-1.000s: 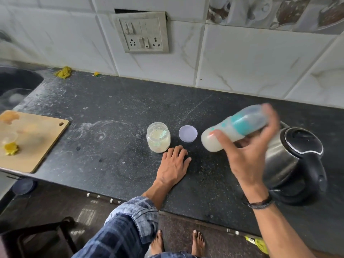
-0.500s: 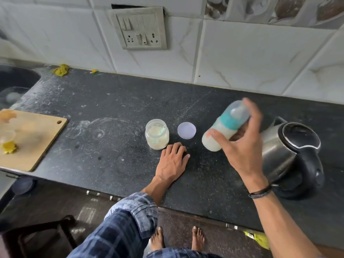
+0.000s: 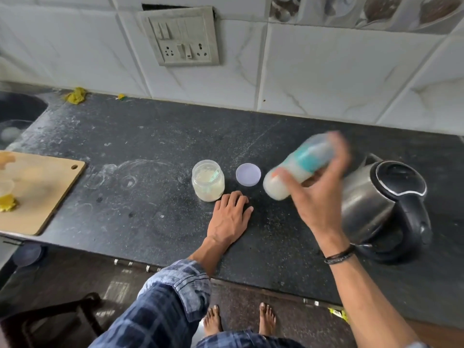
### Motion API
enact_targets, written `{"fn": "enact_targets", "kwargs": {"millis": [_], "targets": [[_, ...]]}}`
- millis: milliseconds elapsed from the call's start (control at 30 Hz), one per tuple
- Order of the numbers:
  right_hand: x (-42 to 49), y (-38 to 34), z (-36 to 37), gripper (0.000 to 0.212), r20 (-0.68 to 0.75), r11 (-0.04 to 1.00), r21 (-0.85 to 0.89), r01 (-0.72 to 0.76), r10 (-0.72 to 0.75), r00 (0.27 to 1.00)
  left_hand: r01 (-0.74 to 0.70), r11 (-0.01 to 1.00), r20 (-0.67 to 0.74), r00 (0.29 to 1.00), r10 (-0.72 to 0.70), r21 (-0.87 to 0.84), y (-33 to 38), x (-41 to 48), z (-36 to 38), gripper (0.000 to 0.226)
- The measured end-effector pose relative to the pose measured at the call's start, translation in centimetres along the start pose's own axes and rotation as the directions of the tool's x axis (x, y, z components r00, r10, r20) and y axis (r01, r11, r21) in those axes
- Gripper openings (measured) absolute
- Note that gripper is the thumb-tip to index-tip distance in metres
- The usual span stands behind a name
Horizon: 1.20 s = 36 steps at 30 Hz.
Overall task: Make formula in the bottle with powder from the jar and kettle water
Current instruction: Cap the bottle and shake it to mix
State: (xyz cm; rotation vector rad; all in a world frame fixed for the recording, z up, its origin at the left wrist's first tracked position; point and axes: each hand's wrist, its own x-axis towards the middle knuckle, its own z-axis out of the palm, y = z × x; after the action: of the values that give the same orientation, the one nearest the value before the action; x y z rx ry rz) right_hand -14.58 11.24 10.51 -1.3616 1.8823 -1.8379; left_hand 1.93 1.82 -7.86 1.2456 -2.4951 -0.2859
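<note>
The right hand (image 3: 316,194) grips a tilted, motion-blurred bottle (image 3: 296,172) of milky formula above the surface (image 3: 140,202), beside the kettle (image 3: 384,204); the left hand (image 3: 231,217) rests flat, empty, near the open jar (image 3: 208,180).

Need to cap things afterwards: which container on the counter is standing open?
The jar beside the left hand; its lid lies apart. Bottle and kettle are closed.

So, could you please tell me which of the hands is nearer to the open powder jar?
Left. The left hand lies flat on the counter just in front of the jar, fingertips almost at its base. The right hand holds the bottle off to the jar's right, beyond the lid.
</note>
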Motion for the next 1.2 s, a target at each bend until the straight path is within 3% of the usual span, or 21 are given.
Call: {"fn": "enact_targets", "kwargs": {"millis": [67,133,200,333,467,500,600,633,700,767,800,900,933,1000,1067,1200], "targets": [[-0.7,0.3,-0.1,0.098,0.069,0.995,-0.073,-0.067,0.072,0.995,-0.005,1.0,-0.006,1.0,0.005,-0.015,0.0,0.0,0.0,0.03],[-0.9,-0.2,-0.1,0.1,-0.085,0.996,0.087,-0.012,0.019,0.996,-0.002,1.0,-0.009,1.0,0.002,-0.013,0.0,0.1,-0.1,0.029],[-0.9,-0.3,0.2,0.102,-0.161,0.993,0.104,0.061,-0.043,0.986,-0.005,1.0,-0.004,1.0,0.005,-0.006,0.1,0.1,-0.3,0.029],[-0.7,0.0,-0.1,0.098,0.069,0.991,-0.104,-0.087,0.094,0.993,0.002,1.0,0.016,1.0,-0.001,-0.001,0.1,0.0,-0.3,0.031],[-0.3,-0.9,-0.6,0.1,-0.185,0.989,0.111,0.102,-0.08,0.979,0.002,1.0,0.021,1.0,-0.002,-0.001,0.2,0.1,-0.4,0.031],[-0.2,-0.9,-0.5,0.101,-0.176,0.989,0.089,0.118,-0.101,0.979,0.0,1.0,0.022,1.0,0.0,-0.002,0.2,0.1,-0.5,0.031],[-0.1,-0.6,-0.1,0.098,0.059,0.994,-0.095,-0.061,0.067,0.996,0.002,1.0,0.023,1.0,-0.002,-0.004,0.1,0.0,-0.4,0.032],[-0.2,-0.7,-0.3,0.098,0.076,0.994,-0.083,-0.072,0.078,0.994,-0.001,1.0,0.021,1.0,0.001,-0.009,0.2,0.0,-0.4,0.032],[0.0,-1.3,-0.4,0.099,-0.056,0.996,0.092,0.022,-0.017,0.998,-0.002,1.0,0.009,1.0,0.002,-0.005,0.3,0.1,-0.4,0.031],[0.3,-1.6,-0.2,0.1,-0.176,0.979,0.151,0.14,-0.113,0.978,-0.004,1.0,0.007,1.0,0.004,-0.006,0.3,0.1,-0.5,0.031],[0.3,-1.5,-0.1,0.1,-0.164,0.984,0.124,0.132,-0.11,0.98,-0.004,1.0,0.01,1.0,0.004,-0.007,0.2,0.0,-0.4,0.031],[0.0,-1.1,-0.4,0.099,0.061,0.996,-0.086,-0.01,0.015,0.998,-0.001,1.0,0.01,1.0,0.001,-0.015,0.0,0.0,-0.2,0.032],[-0.1,-1.2,-0.8,0.099,0.055,0.998,-0.066,0.017,-0.013,0.998,-0.003,1.0,0.01,1.0,0.003,-0.017,0.0,0.0,-0.2,0.032],[0.2,-1.4,-1.2,0.1,-0.105,0.984,0.108,0.139,-0.128,0.986,-0.004,1.0,0.006,1.0,0.004,-0.006,0.1,0.1,-0.1,0.032],[0.5,-1.3,-1.0,0.1,-0.193,0.965,0.141,0.223,-0.194,0.962,-0.008,1.0,0.007,1.0,0.008,-0.005,0.0,0.1,-0.2,0.032],[0.6,-1.2,-0.7,0.097,0.006,0.998,-0.046,0.032,-0.032,0.999,-0.015,1.0,-0.005,1.0,0.015,-0.014,-0.1,0.1,0.0,0.032]]}}
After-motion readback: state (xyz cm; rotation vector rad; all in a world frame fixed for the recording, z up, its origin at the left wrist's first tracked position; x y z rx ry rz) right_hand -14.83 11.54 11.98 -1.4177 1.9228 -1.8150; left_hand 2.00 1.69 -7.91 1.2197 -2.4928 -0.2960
